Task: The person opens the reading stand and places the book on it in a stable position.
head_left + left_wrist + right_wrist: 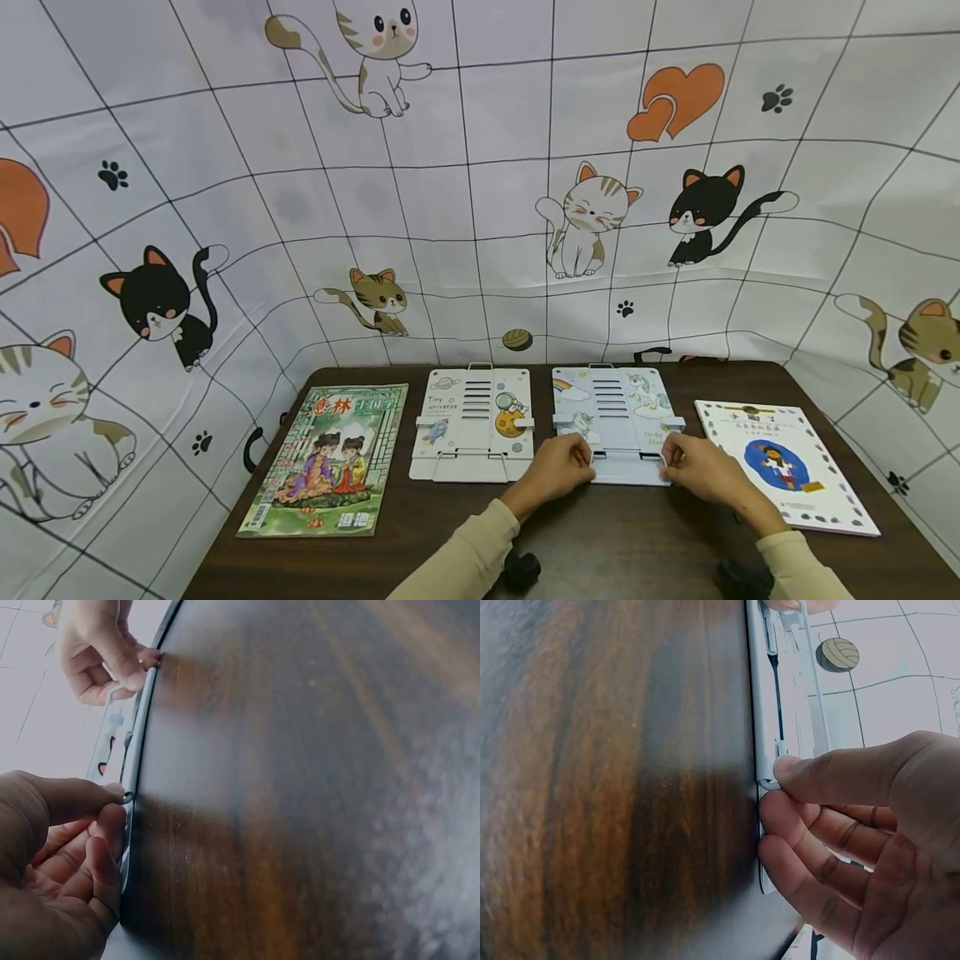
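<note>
A white folding book stand (pixel 613 400) with unicorns and a rainbow printed on it lies on the table, between my hands. My left hand (pixel 561 465) pinches its front left corner, thumb and index finger at the end of the front ledge in the left wrist view. At the front right corner, my right hand (pixel 697 468) pinches the ledge's other end. The right wrist view shows that thumb (pixel 832 774) on top and curled fingers below. A thin wire bracket (pixel 819 697) rises between the hands. Parts of both corners are hidden behind fingers.
Left of it lies a second white book stand (pixel 468 417) with a space print. A green illustrated magazine (pixel 326 458) is at the table's left, a white book (pixel 783 467) at the right. Behind the brown table (pixel 622 542) hangs a cat-patterned cloth (pixel 480 192).
</note>
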The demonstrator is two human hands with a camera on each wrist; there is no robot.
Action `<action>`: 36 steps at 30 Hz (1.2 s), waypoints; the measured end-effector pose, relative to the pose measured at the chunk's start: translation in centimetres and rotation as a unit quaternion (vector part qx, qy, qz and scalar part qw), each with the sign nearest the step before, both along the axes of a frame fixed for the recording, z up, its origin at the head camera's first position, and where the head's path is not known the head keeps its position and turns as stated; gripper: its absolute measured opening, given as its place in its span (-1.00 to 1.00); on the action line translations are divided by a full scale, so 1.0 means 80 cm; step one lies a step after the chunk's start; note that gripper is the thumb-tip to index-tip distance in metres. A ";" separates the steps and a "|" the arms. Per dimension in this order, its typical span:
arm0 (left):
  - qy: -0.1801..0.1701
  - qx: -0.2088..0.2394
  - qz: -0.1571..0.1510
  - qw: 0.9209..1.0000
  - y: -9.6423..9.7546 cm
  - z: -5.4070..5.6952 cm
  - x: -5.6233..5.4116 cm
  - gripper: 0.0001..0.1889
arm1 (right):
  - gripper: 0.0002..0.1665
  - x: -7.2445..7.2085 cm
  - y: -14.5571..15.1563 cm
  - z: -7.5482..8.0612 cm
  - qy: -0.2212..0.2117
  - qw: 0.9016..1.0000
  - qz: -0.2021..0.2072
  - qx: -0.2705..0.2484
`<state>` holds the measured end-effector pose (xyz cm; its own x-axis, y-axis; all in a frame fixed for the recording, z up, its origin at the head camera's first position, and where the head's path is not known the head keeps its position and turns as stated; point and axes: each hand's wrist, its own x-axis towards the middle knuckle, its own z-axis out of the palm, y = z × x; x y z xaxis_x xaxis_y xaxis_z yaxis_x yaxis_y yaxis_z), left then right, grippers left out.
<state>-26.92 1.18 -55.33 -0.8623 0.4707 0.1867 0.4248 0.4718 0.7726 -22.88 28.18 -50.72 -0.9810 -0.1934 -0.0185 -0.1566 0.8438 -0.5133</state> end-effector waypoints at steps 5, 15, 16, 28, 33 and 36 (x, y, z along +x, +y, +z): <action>-0.002 0.002 -0.016 1.000 -0.002 0.003 -0.001 -0.80 | -0.69 0.002 0.003 -0.003 0.026 1.000 0.012 0.000; 0.006 -0.001 -0.019 1.000 -0.003 0.010 0.004 -0.79 | -0.66 0.004 0.007 -0.004 0.037 0.999 0.011 -0.003; 0.012 -0.005 -0.021 1.000 -0.003 0.010 0.004 -0.79 | -0.67 0.005 0.007 -0.003 0.033 0.999 0.011 -0.004; 0.071 -0.034 0.036 0.996 -0.014 0.023 -0.013 -0.91 | -0.80 -0.020 0.019 0.036 0.023 0.998 0.012 -0.057; 0.082 -0.022 0.066 0.994 -0.018 0.030 -0.025 -0.92 | -0.75 -0.044 0.025 0.043 0.038 0.996 -0.034 -0.068; 0.078 -0.022 0.088 0.993 -0.020 0.037 -0.031 -0.88 | -0.72 -0.063 0.027 0.040 0.050 0.996 -0.055 -0.049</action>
<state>-29.42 -0.42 -52.34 -0.8936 0.3269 0.3075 0.4467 0.5814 0.6800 -27.92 30.35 -47.52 -0.9923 -0.0801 0.0941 -0.1200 0.8054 -0.5805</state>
